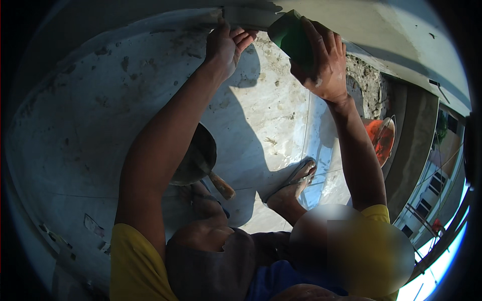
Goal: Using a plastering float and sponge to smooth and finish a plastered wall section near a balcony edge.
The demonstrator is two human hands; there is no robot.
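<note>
Both hands raised: left hand (226,42) at wall edge (251,17), right hand (321,65) gripping green float (288,35).

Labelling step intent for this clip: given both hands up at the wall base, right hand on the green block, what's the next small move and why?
Probably a short rub of the green block along the joint. The right hand already presses it where floor meets wall, the left hand has its fingertips on the same seam beside it, and the trowel lies unused on the floor.

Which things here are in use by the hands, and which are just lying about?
In use:
right hand gripping a green float
left hand pressed against the wall edge

Lying about:
dark pan with a wooden-handled trowel
orange basin
</note>
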